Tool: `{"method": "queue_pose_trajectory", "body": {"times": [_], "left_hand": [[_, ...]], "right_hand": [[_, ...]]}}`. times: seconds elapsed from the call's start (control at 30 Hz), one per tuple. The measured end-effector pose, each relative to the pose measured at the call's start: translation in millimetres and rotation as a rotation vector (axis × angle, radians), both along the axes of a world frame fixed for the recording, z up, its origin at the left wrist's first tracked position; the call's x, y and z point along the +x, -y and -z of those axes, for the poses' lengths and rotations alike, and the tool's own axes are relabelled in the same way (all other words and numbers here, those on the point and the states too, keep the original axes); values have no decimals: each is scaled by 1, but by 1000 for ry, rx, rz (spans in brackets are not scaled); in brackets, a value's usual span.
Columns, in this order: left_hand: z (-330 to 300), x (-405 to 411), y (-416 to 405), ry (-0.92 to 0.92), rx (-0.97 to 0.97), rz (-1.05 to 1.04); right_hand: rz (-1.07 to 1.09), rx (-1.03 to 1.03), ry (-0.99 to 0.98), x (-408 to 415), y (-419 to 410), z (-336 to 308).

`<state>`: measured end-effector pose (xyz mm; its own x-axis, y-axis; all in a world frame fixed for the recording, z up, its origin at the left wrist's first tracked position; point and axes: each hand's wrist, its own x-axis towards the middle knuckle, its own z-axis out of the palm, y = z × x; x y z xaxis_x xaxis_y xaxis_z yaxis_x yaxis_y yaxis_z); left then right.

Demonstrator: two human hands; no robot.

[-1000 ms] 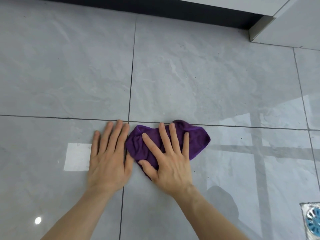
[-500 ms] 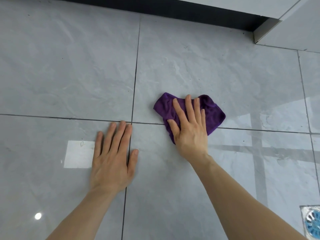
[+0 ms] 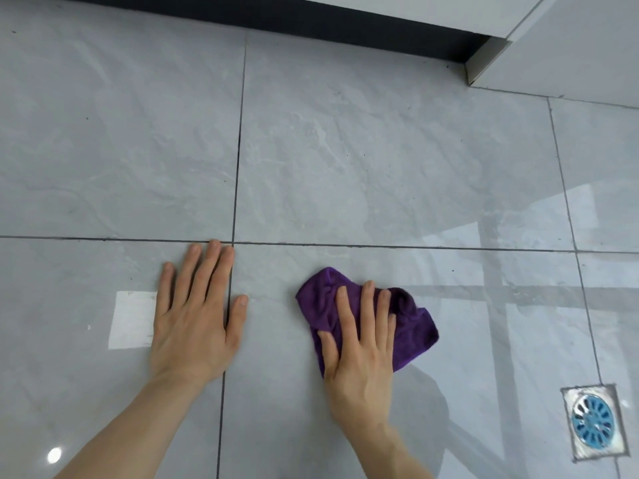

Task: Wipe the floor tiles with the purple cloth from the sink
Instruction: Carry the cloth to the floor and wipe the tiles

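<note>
The purple cloth [image 3: 411, 326] lies crumpled on the glossy grey floor tiles [image 3: 345, 174], on the near tile just right of the vertical grout line. My right hand [image 3: 359, 344] presses flat on the cloth with fingers spread, covering its left and lower part. My left hand [image 3: 197, 312] rests flat on the bare tile to the left, fingers apart, straddling the grout line and holding nothing. A hand's width of tile separates the two hands.
A square metal floor drain [image 3: 593, 421] with a blue grate sits at the lower right. A dark recess under a white cabinet [image 3: 345, 22] runs along the far edge, and a white wall corner [image 3: 484, 63] juts out at the upper right.
My right hand has dragged the cloth back toward me and slightly right, from beyond the horizontal grout line to the near tile. My left hand has stayed planted.
</note>
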<state>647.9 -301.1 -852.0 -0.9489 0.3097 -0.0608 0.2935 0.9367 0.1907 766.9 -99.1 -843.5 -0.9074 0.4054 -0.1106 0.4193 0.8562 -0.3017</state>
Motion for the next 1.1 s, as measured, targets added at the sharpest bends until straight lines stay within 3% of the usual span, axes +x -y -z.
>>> {"method": "queue_pose_trajectory", "body": {"times": [0.17, 0.33, 0.57, 0.63, 0.77, 0.87, 0.97, 1.1], "left_hand": [[-3, 0, -1, -5, 7, -6], [-3, 0, -2, -7, 9, -10], [-4, 0, -2, -9, 10, -12], [-5, 0, -1, -3, 11, -18], [-5, 1, -1, 3, 14, -15], [-4, 1, -1, 1, 6, -22], [-4, 1, -1, 0, -2, -12], [-3, 1, 0, -9, 6, -7]], "right_hand": [[-120, -78, -55, 8, -1, -8], [-23, -13, -40, 12, -23, -20], [-105, -73, -124, 17, 8, -29], [-131, -170, -114, 8, 9, -42], [-24, -624, 78, -19, -16, -80], [-47, -739, 286, -37, -40, -97], [-95, -620, 374, -45, -58, -97], [68, -244, -89, -39, -52, -84]]}}
